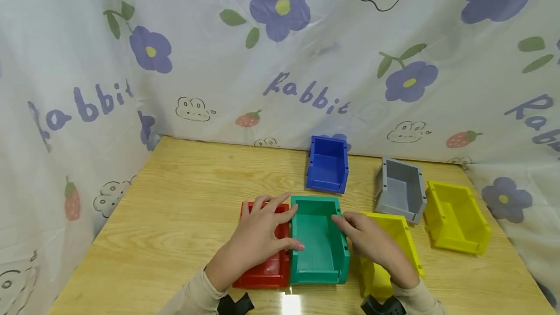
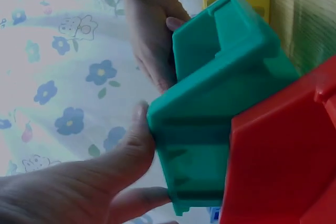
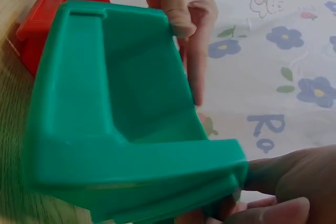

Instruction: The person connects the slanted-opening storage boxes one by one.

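Note:
A green open-front storage bin (image 1: pixel 316 237) stands between the two hands, right against a red bin (image 1: pixel 268 269) on its left. My left hand (image 1: pixel 255 232) lies spread above the red bin. Its thumb and index finger touch the green bin's left rim, as the left wrist view also shows. On the other side, my right hand (image 1: pixel 372 239) pinches the green bin's right wall, thumb over the rim and fingers outside, partly hidden. Beneath the right hand and forearm is a yellow bin (image 1: pixel 404 239), partly covered by them.
Behind the green bin, near the back edge of the wooden table (image 1: pixel 192 183), stands a blue bin (image 1: pixel 328 166). A grey bin (image 1: pixel 400 191) and another yellow bin (image 1: pixel 457 218) stand at the right. A patterned cloth (image 1: pixel 210 52) hangs around the table.

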A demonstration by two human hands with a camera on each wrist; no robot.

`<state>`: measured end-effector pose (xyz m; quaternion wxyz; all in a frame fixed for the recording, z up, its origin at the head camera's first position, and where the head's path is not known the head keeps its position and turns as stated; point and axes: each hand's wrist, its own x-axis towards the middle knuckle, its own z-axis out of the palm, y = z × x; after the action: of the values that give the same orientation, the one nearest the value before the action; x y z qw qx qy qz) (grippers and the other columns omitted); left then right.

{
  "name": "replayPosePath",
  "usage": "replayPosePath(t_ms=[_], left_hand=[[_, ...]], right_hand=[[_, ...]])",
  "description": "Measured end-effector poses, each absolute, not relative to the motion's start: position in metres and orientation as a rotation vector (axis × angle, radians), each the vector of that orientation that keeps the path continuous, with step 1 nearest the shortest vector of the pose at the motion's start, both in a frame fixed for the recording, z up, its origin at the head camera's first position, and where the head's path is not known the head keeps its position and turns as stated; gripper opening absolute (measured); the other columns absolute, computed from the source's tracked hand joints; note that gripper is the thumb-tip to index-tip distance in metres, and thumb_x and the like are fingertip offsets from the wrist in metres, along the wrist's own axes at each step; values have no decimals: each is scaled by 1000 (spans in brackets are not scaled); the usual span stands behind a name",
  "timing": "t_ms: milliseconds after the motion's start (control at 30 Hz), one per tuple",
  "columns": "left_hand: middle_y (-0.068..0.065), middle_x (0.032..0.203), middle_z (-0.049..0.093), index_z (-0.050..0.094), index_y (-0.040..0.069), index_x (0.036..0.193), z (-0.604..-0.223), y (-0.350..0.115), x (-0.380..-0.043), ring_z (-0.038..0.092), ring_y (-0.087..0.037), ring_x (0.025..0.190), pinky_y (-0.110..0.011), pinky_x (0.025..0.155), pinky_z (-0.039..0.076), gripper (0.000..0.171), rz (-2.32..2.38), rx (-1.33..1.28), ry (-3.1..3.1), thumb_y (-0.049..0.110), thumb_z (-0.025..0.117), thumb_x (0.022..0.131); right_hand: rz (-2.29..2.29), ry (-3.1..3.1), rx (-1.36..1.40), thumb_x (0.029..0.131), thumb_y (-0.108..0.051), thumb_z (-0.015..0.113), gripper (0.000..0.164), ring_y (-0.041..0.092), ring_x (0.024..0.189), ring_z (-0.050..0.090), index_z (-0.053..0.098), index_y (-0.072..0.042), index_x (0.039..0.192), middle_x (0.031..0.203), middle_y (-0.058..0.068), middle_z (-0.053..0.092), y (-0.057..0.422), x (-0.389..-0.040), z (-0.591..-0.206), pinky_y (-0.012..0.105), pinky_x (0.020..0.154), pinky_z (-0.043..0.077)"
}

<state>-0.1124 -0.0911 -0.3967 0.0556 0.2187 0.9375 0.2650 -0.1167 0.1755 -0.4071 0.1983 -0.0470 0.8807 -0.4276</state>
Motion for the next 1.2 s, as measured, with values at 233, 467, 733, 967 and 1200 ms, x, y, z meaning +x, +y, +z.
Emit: replayPosePath(t_ms=[233,467,733,967,1200], left_hand=[[-7,166,42,62,20,146,-395,-93,-110,33,-43,147,-90,110,15,76,761,606,2829,51,84,81],[-11,166,41,63,18,146,-391,-99,-108,30,-47,150,-91,109,11,75,745,579,2794,47,84,81],[-14,170,34,64,19,144,-388,-102,-112,18,-47,157,-89,113,-1,75,800,543,2793,42,88,77],[-12,171,32,64,20,144,-385,-103,-113,17,-47,157,-88,113,-6,76,765,506,2769,42,89,76],[-14,171,31,63,21,146,-392,-104,-110,18,-47,156,-89,111,-6,78,760,448,2754,42,89,75]], right_hand=[[-1203,2410,-161,110,-46,48,50,13,43,36,51,-7,79,55,-2,35,169,-116,-414,26,45,37],[-1137,2436,-216,110,-45,47,50,12,41,41,55,-8,78,50,-2,42,159,-115,-421,26,45,38],[-1169,2452,-208,111,-48,45,52,12,39,42,55,-7,79,48,-1,43,156,-112,-414,26,42,37],[-1147,2490,-133,112,-41,46,47,14,50,45,57,-8,81,59,0,43,151,-112,-414,27,51,42],[-1105,2524,-127,111,-39,49,45,15,50,44,57,-8,80,61,0,43,145,-110,-422,26,50,39]])
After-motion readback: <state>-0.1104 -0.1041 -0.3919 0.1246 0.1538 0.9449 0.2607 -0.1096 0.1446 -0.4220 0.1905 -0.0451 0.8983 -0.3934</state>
